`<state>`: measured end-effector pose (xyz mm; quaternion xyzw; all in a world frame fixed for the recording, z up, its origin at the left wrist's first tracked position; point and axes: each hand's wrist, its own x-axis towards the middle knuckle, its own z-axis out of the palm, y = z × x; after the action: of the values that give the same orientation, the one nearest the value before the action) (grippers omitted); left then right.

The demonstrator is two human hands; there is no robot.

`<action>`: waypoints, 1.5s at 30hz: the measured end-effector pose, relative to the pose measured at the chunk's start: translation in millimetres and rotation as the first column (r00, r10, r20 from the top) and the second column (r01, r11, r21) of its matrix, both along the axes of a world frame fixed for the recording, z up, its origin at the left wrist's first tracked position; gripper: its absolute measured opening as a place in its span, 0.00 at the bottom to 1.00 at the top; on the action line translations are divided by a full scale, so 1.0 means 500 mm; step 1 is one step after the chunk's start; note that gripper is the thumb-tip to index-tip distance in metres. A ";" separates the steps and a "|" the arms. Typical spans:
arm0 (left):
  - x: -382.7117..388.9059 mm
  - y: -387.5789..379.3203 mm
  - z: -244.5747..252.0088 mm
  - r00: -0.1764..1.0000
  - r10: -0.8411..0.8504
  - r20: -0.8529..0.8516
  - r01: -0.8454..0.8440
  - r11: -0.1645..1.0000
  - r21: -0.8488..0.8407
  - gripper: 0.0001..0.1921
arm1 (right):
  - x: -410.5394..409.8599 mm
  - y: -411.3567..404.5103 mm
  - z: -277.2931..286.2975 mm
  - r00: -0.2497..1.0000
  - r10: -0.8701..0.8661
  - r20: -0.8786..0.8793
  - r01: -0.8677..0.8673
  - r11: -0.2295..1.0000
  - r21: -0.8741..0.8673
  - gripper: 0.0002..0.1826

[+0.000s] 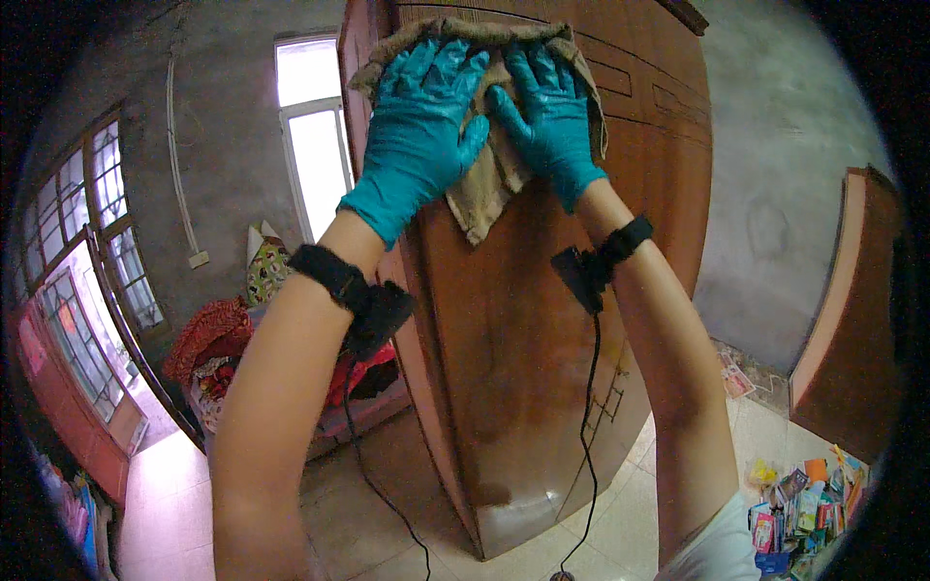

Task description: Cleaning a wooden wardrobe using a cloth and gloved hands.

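Observation:
A large brown wooden cabinet (530,348), perhaps a wardrobe, stands directly before me with grooved lines on its face. High on it, a tan cloth (483,192) lies spread against the wood, bunched along its top edge and hanging in a point below. My left hand (425,120), in a teal rubber glove, holds the cloth against the panel with fingers spread. Beside it, my right hand (548,120), gloved alike, presses the cloth's right part. Both palms face the wood and are hidden. Black straps with small devices circle both wrists.
Black cables (592,407) hang from the wrist devices. Books and small items (806,508) are piled on the tiled floor at right, near a brown wooden panel (850,305). Red bedding (211,338) lies at left, by an open door (80,341) and a bright window (312,138).

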<state>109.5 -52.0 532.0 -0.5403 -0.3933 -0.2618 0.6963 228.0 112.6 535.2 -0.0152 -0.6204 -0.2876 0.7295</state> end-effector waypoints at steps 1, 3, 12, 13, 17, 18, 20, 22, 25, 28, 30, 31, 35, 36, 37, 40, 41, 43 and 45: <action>-0.002 -0.005 -0.015 1.000 -0.005 -0.003 0.005 1.000 -0.002 0.32 | -0.002 -0.006 -0.019 1.000 -0.005 -0.003 0.005 1.000 -0.002 0.33; -0.001 -0.019 -0.045 0.998 0.017 0.059 -0.014 0.999 -0.049 0.32 | -0.004 -0.021 -0.057 0.999 -0.011 0.037 0.014 0.995 -0.097 0.33; 0.016 -0.081 -0.259 0.977 0.035 0.210 0.040 0.938 -0.344 0.34 | 0.014 -0.061 -0.304 0.985 -0.029 0.170 0.076 0.958 -0.277 0.34; 0.018 -0.078 -0.293 0.976 0.034 0.214 0.045 0.935 -0.351 0.34 | 0.017 -0.056 -0.339 0.979 -0.049 0.197 0.108 0.948 -0.300 0.34; 0.032 -0.075 -0.422 0.957 0.072 0.282 0.054 0.907 -0.417 0.33 | 0.033 -0.042 -0.454 0.960 -0.016 0.281 0.111 0.939 -0.325 0.35; 0.038 -0.075 -0.456 0.953 0.077 0.294 0.055 0.907 -0.416 0.34 | 0.042 -0.041 -0.484 0.951 -0.020 0.308 0.128 0.934 -0.333 0.36; 0.042 -0.086 -0.514 0.939 0.125 0.321 0.033 0.895 -0.446 0.33 | 0.042 -0.050 -0.542 0.941 -0.010 0.338 0.135 0.927 -0.350 0.35; 0.039 -0.086 -0.576 0.939 0.149 0.311 0.005 0.896 -0.444 0.33 | 0.039 -0.056 -0.598 0.935 0.016 0.355 0.126 0.920 -0.371 0.35; 0.038 -0.088 -0.651 0.941 0.175 0.291 -0.026 0.892 -0.452 0.32 | 0.043 -0.067 -0.672 0.895 0.099 0.435 0.120 0.886 -0.448 0.34; 0.031 -0.104 -0.711 0.909 0.232 0.348 -0.034 0.871 -0.490 0.31 | 0.052 -0.081 -0.703 0.874 0.034 0.485 0.169 0.914 -0.369 0.32; 0.039 -0.103 -0.734 0.899 0.264 0.350 -0.082 0.886 -0.457 0.31 | 0.067 -0.094 -0.702 0.824 0.041 0.565 0.202 0.910 -0.361 0.29; 0.052 -0.099 -0.743 0.889 0.290 0.354 -0.130 0.901 -0.413 0.31 | 0.069 -0.085 -0.709 0.820 0.049 0.571 0.202 0.908 -0.368 0.29; 0.094 -0.064 -0.744 0.775 0.387 0.500 -0.100 0.856 -0.508 0.30 | 0.081 -0.058 -0.710 0.798 0.091 0.596 0.206 0.888 -0.412 0.28; 0.102 -0.053 -0.748 0.824 0.357 0.440 -0.163 0.893 -0.420 0.31 | 0.086 -0.048 -0.711 0.817 0.073 0.572 0.193 0.900 -0.390 0.28; 0.110 -0.038 -0.749 0.825 0.359 0.436 -0.165 0.891 -0.422 0.31 | 0.093 -0.035 -0.708 0.835 0.055 0.547 0.180 0.913 -0.367 0.28; 0.121 0.011 -0.751 0.824 0.309 0.474 -0.025 0.857 -0.514 0.31 | 0.116 0.011 -0.718 0.825 0.036 0.565 0.230 0.890 -0.393 0.28; 0.121 0.021 -0.752 0.824 0.314 0.472 -0.036 0.860 -0.509 0.31 | 0.124 0.023 -0.717 0.833 -0.008 0.553 0.263 0.885 -0.384 0.28; 0.137 0.058 -0.737 0.827 0.309 0.471 0.054 0.789 -0.612 0.32 | 0.148 0.076 -0.722 0.842 0.024 0.538 0.227 0.890 -0.395 0.28; 0.151 0.088 -0.719 0.863 0.234 0.447 0.056 0.837 -0.545 0.34 | 0.159 0.110 -0.717 0.894 -0.040 0.446 0.200 0.927 -0.316 0.29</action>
<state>184.7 -7.8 172.7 -0.6088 -0.6418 -0.2361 0.4022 307.3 167.5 176.9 -0.1210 -0.8056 -0.2127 0.5395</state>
